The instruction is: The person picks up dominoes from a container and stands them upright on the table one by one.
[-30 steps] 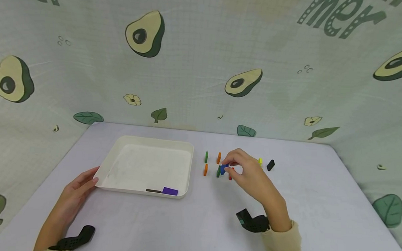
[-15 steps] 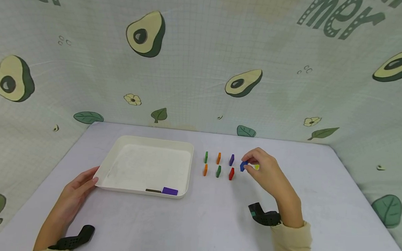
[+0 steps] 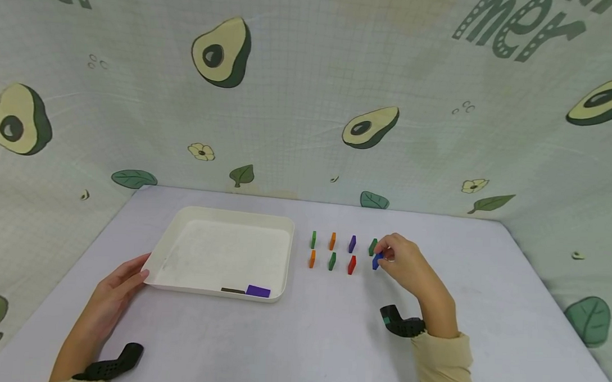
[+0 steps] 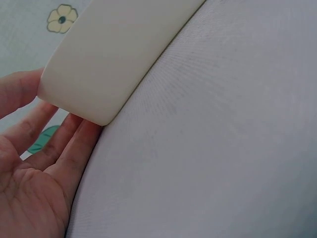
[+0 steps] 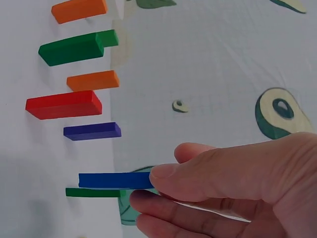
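Note:
My right hand (image 3: 402, 267) pinches a blue domino (image 5: 116, 180) between thumb and fingers. It holds the piece upright at the right end of the front row. Just behind it stands a green domino (image 3: 372, 247), partly overlapped by the hand in the head view. A red domino (image 3: 352, 265) stands to the left, with a purple domino (image 3: 352, 244) behind it. My left hand (image 3: 119, 288) holds the near left corner of a white tray (image 3: 219, 212), thumb at the rim and fingers along the side. Inside, a purple piece (image 3: 258, 291) and a thin dark piece (image 3: 233, 291) lie by the near wall.
Left of the red domino, an orange domino (image 3: 312, 258) and a green domino (image 3: 332, 261) continue the front row. Another orange domino (image 3: 332, 241) and a light green domino (image 3: 313, 239) stand in the back row. A printed cloth (image 3: 299, 101) hangs behind the table (image 3: 280, 347).
The right hand has carried the blue domino rightward past the red and purple ones, then down and nearer the front row. The left hand and tray stay put.

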`<move>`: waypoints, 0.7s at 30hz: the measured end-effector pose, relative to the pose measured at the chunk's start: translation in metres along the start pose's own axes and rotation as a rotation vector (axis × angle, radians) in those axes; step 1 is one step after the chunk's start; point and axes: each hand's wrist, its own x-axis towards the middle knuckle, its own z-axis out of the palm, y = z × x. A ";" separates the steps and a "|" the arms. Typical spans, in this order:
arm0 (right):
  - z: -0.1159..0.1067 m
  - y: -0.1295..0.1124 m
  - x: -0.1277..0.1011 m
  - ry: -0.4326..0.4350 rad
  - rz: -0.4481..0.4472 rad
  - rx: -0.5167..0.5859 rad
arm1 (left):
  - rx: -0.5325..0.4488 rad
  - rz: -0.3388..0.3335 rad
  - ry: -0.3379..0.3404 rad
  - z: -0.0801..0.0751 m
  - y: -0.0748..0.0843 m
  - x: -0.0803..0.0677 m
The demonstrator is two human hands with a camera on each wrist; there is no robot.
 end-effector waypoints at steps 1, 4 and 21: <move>0.001 0.001 0.001 -0.011 0.007 -0.001 | 0.003 -0.001 0.000 0.000 0.000 0.000; 0.003 0.004 0.003 -0.036 0.018 0.001 | 0.008 -0.001 -0.002 0.000 0.000 -0.001; 0.017 0.019 0.012 -0.101 0.043 -0.001 | 0.016 -0.006 0.011 0.000 -0.001 -0.001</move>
